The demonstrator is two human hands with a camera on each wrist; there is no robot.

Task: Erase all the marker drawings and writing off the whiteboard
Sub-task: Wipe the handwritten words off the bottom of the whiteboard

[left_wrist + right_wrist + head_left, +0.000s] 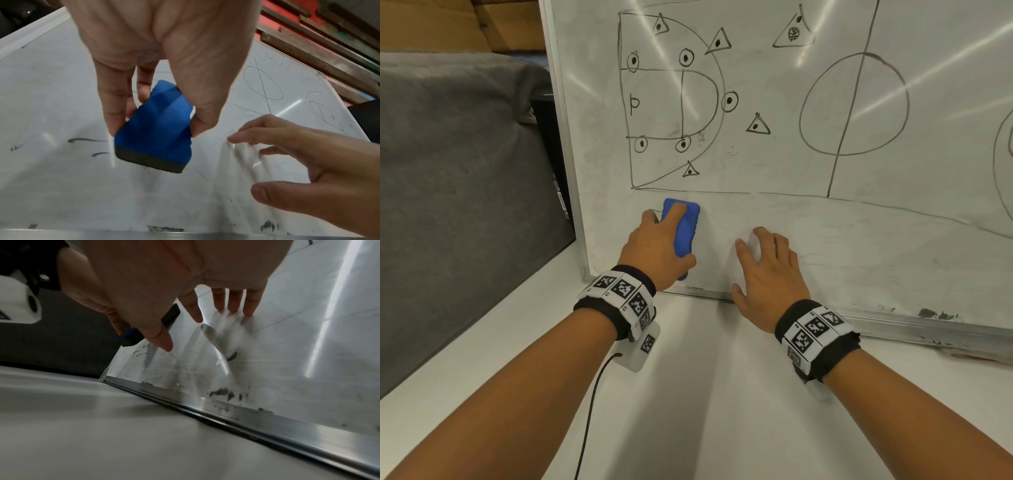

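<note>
White desk (705, 394) underfoot of everything, with a large whiteboard (808, 233) standing on its far part, metal bottom rail (236, 415) touching the surface. Grey fabric (455, 171) off to the left, beyond the board's frame.

Left hand (657, 246) low on the board near its left edge, grip clamped on a blue eraser (683, 233): thumb on one long side, fingers on the other, dark felt face (148, 162) toward the board. Short black marker strokes (86, 140) just left of the eraser.

Right hand (770, 274) just right of the eraser, fingers straight and spread, grip apart and holding nothing; fingertips (248, 311) at the board surface, with their reflections meeting them.

Above both hands, black marker drawings: a half-court outline (671, 102) with dotted circles and triangles, farther right a big circle crossed by a line (854, 102), and a long baseline (791, 195) beneath. Dark smudges (222, 391) of marker dust along the board's bottom edge.

Banded wrist straps with black-and-white tags (619, 291) on both arms.
</note>
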